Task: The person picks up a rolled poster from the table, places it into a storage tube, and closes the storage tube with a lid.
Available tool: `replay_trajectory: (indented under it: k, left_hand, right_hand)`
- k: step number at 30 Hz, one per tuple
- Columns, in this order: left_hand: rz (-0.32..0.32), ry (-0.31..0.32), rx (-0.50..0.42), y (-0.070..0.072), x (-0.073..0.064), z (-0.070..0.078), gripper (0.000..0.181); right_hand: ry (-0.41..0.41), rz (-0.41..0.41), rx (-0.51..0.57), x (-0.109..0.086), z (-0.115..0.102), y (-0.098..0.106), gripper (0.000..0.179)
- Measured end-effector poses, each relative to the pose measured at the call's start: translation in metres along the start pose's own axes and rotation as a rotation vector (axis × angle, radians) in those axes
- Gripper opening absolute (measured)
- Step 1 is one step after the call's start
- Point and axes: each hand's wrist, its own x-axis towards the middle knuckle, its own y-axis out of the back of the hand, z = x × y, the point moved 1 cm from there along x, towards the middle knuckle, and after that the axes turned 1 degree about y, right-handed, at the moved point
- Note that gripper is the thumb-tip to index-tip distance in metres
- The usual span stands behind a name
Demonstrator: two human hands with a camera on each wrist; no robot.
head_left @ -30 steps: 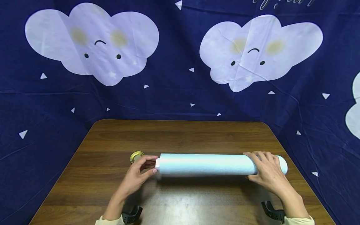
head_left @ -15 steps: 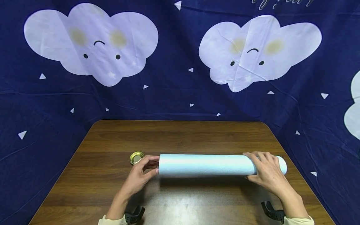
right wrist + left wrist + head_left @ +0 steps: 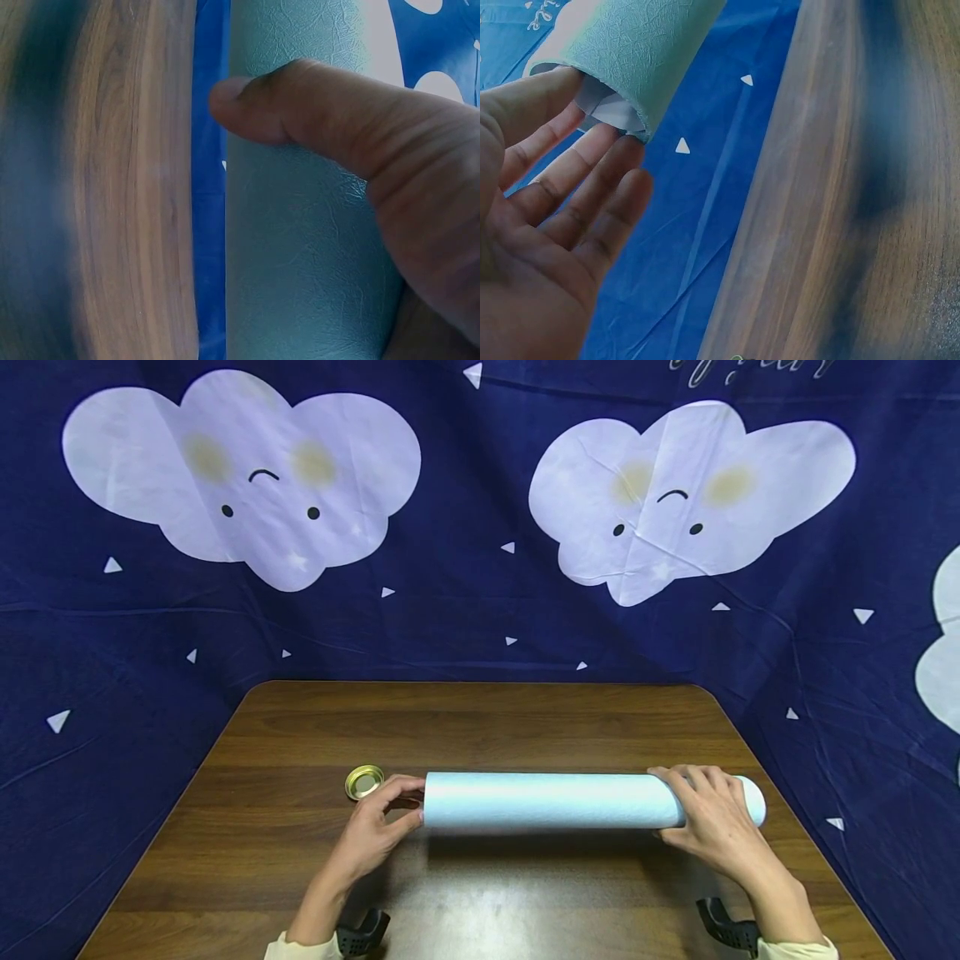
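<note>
A long pale-blue poster tube (image 3: 547,800) with a crinkled surface lies crosswise, held over the table. My right hand (image 3: 708,810) grips it near its right end, thumb across the near side; the thumb shows well in the right wrist view, over the tube (image 3: 307,247). At the left mouth is my left hand (image 3: 375,831), its fingers and thumb spread at the rim. Inside that mouth, the left wrist view shows a roll of white paper (image 3: 615,112). The extended fingers of the left hand (image 3: 562,202) touch the end there, palm open.
A gold-coloured metal lid (image 3: 364,782) rests on the wooden table (image 3: 480,718), just behind my left hand. A dark-blue cloth (image 3: 465,510) with white clouds hangs beyond the table's far edge. Black wrist straps show on both wrists.
A second ago the white paper roll stuck out of the tube's left end; it has slid rightward, inside the mouth. My left hand moved slightly right with it. The right hand kept its grip.
</note>
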Motion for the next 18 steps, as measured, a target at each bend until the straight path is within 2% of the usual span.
replay_trajectory:
  k: [18]
  left_hand:
    - [-0.003, -0.026, 0.060, -0.0030, 0.0012, 0.0014, 0.028]
  right_hand:
    - [-0.010, -0.024, 0.003, -0.0025, 0.0002, 0.0010, 0.082]
